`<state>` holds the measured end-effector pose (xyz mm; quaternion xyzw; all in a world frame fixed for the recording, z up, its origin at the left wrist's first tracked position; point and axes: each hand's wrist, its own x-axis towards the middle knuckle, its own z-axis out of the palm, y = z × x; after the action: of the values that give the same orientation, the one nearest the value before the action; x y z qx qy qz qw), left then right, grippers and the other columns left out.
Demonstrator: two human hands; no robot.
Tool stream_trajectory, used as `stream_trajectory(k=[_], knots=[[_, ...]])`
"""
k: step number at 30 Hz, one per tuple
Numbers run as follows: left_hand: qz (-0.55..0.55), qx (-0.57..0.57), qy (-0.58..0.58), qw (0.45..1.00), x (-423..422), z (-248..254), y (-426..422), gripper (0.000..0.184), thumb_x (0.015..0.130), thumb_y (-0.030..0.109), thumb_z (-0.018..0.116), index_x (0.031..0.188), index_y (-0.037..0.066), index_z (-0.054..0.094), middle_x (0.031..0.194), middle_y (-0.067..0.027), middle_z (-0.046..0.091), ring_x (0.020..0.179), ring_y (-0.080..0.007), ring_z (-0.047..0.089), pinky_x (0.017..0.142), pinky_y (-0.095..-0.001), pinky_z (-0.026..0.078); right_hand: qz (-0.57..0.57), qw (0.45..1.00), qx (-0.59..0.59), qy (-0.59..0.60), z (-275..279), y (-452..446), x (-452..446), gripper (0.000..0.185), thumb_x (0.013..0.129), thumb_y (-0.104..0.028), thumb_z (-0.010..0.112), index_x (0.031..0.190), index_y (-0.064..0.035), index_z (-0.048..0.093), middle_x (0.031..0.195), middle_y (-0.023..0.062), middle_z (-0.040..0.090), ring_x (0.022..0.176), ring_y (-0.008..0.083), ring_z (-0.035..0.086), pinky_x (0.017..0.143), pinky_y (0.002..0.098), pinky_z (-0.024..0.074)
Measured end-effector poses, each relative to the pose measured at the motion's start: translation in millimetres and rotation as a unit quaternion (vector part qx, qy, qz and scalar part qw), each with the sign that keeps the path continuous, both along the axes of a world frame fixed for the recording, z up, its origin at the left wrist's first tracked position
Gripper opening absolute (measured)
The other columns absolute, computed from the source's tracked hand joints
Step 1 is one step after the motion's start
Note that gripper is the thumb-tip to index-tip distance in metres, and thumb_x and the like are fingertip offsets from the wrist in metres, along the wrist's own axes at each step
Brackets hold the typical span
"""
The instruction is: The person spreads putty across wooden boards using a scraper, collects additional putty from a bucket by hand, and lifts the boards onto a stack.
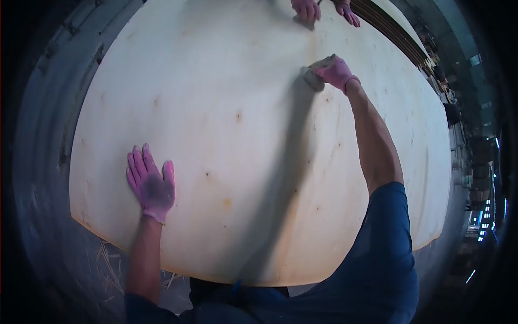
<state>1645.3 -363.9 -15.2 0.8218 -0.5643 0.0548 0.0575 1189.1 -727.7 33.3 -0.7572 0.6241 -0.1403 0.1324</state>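
Observation:
A large pale sheet of wood [189, 124] with small dark knots and brownish streaks lies in front of me. My right hand [336, 73], in a pink glove, reaches far across it, its fingers wrapped around a grey flat-edged tool [314, 80] resting against the surface; whether this is a scraper or a pad I cannot tell. My left hand [152, 186], also in a pink glove with a dark smudge on its back, lies flat on the sheet at the left, fingers spread and holding nothing.
Across the sheet, another person's gloved hand [307, 9] grips a similar grey piece, and that person's other hand [348, 13] rests near the far edge. Stacked brown boards [391, 29] show at the far right. Thin wood splinters [109, 267] lie on the floor at lower left.

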Motion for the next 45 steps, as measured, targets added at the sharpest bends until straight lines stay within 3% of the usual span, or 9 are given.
stream_trajectory(k=[5, 16, 18, 22, 30, 32, 36, 39, 45], knots=[[0.001, -0.014, -0.003, 1.0, 2.4, -10.2, 2.1, 0.069, 0.1, 0.05, 0.044, 0.153, 0.007, 0.031, 0.158, -0.0194, 0.03, 0.148, -0.0372, 0.023, 0.118, -0.0517, 0.019, 0.137, 0.99, 0.021, 0.023, -4.5, 138.2, 3.7, 0.036, 0.081, -0.031, 0.069, 0.115, -0.0198, 0.075, 0.104, 0.0093, 0.074, 0.095, 0.0301, 0.07, 0.087, 0.0365, 0.0557], [-0.219, -0.095, -0.025, 0.971, 91.9, -45.9, 31.2, 0.067, 0.098, 0.053, 0.048, 0.149, 0.011, 0.039, 0.153, -0.0143, 0.041, 0.144, -0.0322, 0.033, 0.117, -0.0492, 0.025, 0.079, 0.995, -0.054, -0.002, 1.1, 524.4, 71.4, 0.019, 0.084, -0.014, 0.072, 0.103, -0.0136, 0.074, 0.097, 0.0089, 0.074, 0.086, 0.0306, 0.069, 0.074, 0.0401, 0.0562], [-0.246, -0.161, -0.119, 0.948, 159.7, -59.2, 45.0, 0.06, 0.096, 0.046, 0.058, 0.144, 0.012, 0.049, 0.142, -0.0105, 0.054, 0.136, -0.0279, 0.047, 0.108, -0.0373, 0.04, 0.088, 0.992, -0.092, 0.008, -3.9, 578.8, 85.1, 0.033, 0.081, -0.006, 0.071, 0.113, -0.0134, 0.069, 0.108, 0.0096, 0.072, 0.091, 0.0313, 0.07, 0.076, 0.0377, 0.0573], [-0.237, -0.077, -0.101, 0.963, 298.0, -48.3, 92.3, 0.052, 0.104, 0.035, 0.044, 0.146, 0.005, 0.042, 0.146, -0.0185, 0.049, 0.14, -0.0316, 0.04, 0.12, -0.0435, 0.025, 0.001, 0.993, -0.041, 0.107, -0.2, 657.8, 119.9, 0.046, 0.079, -0.005, 0.068, 0.125, -0.0125, 0.062, 0.114, 0.0114, 0.069, 0.105, 0.0319, 0.067, 0.088, 0.0397, 0.0549], [-0.091, -0.003, -0.209, 0.974, 342.2, -78.4, 103.1, 0.054, 0.104, 0.045, 0.043, 0.149, 0.017, 0.042, 0.154, -0.0104, 0.041, 0.144, -0.0302, 0.033, 0.117, -0.0433, 0.029, -0.121, 0.989, -0.075, 0.026, -8.9, 656.1, 194.3, 0.026, 0.084, -0.009, 0.07, 0.11, -0.006, 0.072, 0.099, 0.0144, 0.073, 0.09, 0.0298, 0.072, 0.079, 0.0378, 0.0564], [-0.129, -0.203, -0.34, 0.909, 354.6, -109.4, 104.8, 0.057, 0.101, 0.051, 0.047, 0.148, 0.02, 0.044, 0.153, -0.0103, 0.042, 0.142, -0.0328, 0.037, 0.114, -0.0437, 0.034, -0.132, 0.987, -0.073, -0.058, -13.9, 637.6, 216.9, 0.024, 0.084, -0.015, 0.07, 0.107, -0.0075, 0.073, 0.093, 0.0124, 0.073, 0.084, 0.0296, 0.071, 0.076, 0.0389, 0.0551], [-0.069, -0.043, -0.13, 0.988, 313.3, -47.4, 121.4, 0.066, 0.097, 0.053, 0.049, 0.151, 0.016, 0.039, 0.152, -0.0145, 0.041, 0.143, -0.0363, 0.033, 0.114, -0.0491, 0.03, -0.172, 0.978, 0.062, -0.1, 2.9, 588.9, 310.5, 0.02, 0.087, -0.024, 0.069, 0.101, -0.0118, 0.076, 0.084, 0.0124, 0.072, 0.078, 0.0284, 0.07, 0.068, 0.0374, 0.0523], [-0.094, -0.029, -0.058, 0.993, 311.3, -41.1, 124.2, 0.069, 0.099, 0.05, 0.048, 0.153, 0.009, 0.033, 0.156, -0.0159, 0.035, 0.145, -0.0387, 0.029, 0.117, -0.0531, 0.022, -0.041, 0.996, -0.072, 0.022, -27.1, 544.7, 381.2, 0.02, 0.087, -0.024, 0.07, 0.102, -0.0137, 0.075, 0.087, 0.013, 0.072, 0.083, 0.0282, 0.069, 0.069, 0.0377, 0.0514], [-0.349, -0.035, 0.04, 0.936, 354.1, -24.3, 120.7, 0.071, 0.095, 0.049, 0.053, 0.15, 0.007, 0.037, 0.155, -0.0198, 0.034, 0.144, -0.0386, 0.03, 0.117, -0.0505, 0.022, -0.026, 0.997, -0.072, -0.004, -24.8, 538.5, 477.7, 0.025, 0.084, -0.018, 0.072, 0.109, -0.0142, 0.07, 0.096, 0.0104, 0.072, 0.088, 0.0314, 0.069, 0.073, 0.0419, 0.0532]])
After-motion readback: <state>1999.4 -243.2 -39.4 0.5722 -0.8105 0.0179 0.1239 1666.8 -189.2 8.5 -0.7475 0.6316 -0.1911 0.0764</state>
